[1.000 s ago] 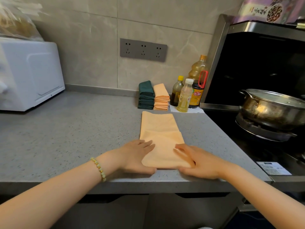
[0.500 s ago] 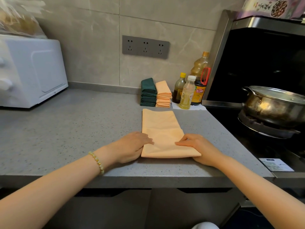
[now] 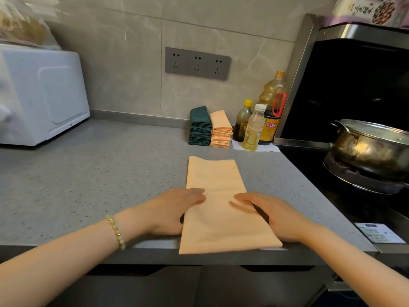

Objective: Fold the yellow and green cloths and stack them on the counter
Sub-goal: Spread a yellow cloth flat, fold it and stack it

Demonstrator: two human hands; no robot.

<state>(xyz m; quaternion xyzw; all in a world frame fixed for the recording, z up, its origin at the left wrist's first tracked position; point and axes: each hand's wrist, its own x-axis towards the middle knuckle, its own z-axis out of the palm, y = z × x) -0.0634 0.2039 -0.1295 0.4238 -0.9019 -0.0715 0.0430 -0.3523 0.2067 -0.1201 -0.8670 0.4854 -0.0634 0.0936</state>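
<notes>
The yellow cloth [image 3: 221, 220] lies as a long strip on the surface [image 3: 110, 173], straight in front of the yellow stack [image 3: 221, 131]. The end farthest from that stack droops over the surface's front edge. The left grip [image 3: 177, 209] holds the strip's left side and the right grip [image 3: 272, 216] its right side, with fingers on top and thumbs seemingly tucked beneath. The crosswise fold looks to be in hand. Next, that drooping end needs carrying toward the stack, corners matched, then pressing flat. A green stack [image 3: 199, 127] sits touching the yellow stack's left side.

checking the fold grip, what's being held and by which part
The yellow cloth, by its two side edges: left hand on one, right hand on the other.
</notes>
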